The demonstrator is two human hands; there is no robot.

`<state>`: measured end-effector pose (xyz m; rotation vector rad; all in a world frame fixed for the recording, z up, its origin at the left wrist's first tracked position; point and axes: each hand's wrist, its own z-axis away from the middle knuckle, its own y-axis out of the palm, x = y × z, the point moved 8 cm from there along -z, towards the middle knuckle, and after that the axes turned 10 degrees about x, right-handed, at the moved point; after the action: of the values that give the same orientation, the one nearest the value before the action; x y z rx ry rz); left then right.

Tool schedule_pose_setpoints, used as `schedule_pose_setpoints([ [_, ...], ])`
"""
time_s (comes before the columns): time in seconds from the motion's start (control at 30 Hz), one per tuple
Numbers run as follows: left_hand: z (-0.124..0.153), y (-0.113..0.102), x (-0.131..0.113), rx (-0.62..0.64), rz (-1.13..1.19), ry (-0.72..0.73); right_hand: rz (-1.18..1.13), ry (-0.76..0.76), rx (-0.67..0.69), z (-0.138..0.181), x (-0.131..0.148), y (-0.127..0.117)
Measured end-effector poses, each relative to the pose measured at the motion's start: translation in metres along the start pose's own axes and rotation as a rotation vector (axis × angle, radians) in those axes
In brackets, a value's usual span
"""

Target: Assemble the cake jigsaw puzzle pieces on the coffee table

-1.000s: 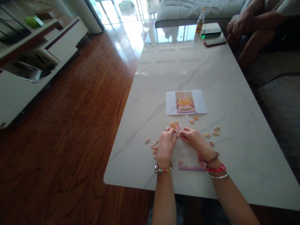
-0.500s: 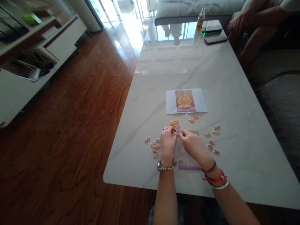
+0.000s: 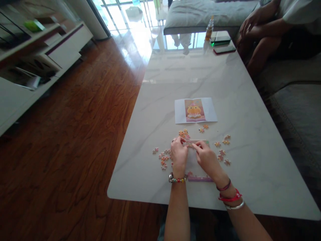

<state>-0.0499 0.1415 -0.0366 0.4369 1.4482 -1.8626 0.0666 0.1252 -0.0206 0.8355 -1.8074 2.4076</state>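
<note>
A partly joined jigsaw puzzle lies near the table's front edge, with a pinkish top strip (image 3: pixel 197 143) and a purple bottom strip (image 3: pixel 200 179). At the top strip's left end, my left hand (image 3: pixel 179 154) is closed, thumb and fingers pinching at a small puzzle piece (image 3: pixel 190 146). My right hand (image 3: pixel 207 159) comes in from the other side, its fingertips pressed together on the same piece, which they partly cover. Loose puzzle pieces lie left (image 3: pixel 164 157), right (image 3: pixel 221 154) and beyond (image 3: pixel 184 134) my hands.
Beyond the pieces lies a creased sheet (image 3: pixel 195 110) with a cartoon picture. A bottle (image 3: pixel 209 29) and two flat dark devices (image 3: pixel 220 37) stand or lie at the marble table's (image 3: pixel 160 110) far end. Another person (image 3: pixel 265 30) sits on the sofa at right.
My right fingertips have opened slightly and shifted at the piece beside my left fingers. The whole view has tilted a little, so the table appears slightly lower and further left.
</note>
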Motion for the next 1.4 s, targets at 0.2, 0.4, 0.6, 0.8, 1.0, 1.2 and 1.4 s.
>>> schedule_pose_setpoints([
  [0.2,-0.006,-0.001,0.003,-0.018,0.019,-0.039,0.135,-0.025,0.057,-0.001,0.013,0.01],
  [0.4,-0.008,-0.003,0.007,-0.02,0.092,-0.021,0.198,0.031,0.102,-0.004,0.014,0.01],
  [0.6,-0.004,-0.001,0.0,-0.03,-0.02,-0.066,0.118,0.009,0.081,-0.004,0.01,0.011],
  [0.8,-0.002,0.001,-0.008,-0.044,-0.121,-0.075,0.267,0.019,0.084,-0.007,0.023,0.014],
  [1.0,0.001,-0.006,0.001,-0.091,-0.067,-0.059,0.159,0.021,0.026,-0.004,0.022,0.013],
  [1.2,-0.002,-0.004,0.006,-0.072,0.051,0.02,-0.15,0.052,-0.253,0.009,-0.027,-0.022],
  [1.4,-0.003,-0.009,0.005,-0.058,0.095,0.03,-0.109,0.034,-0.166,0.007,-0.037,-0.019],
])
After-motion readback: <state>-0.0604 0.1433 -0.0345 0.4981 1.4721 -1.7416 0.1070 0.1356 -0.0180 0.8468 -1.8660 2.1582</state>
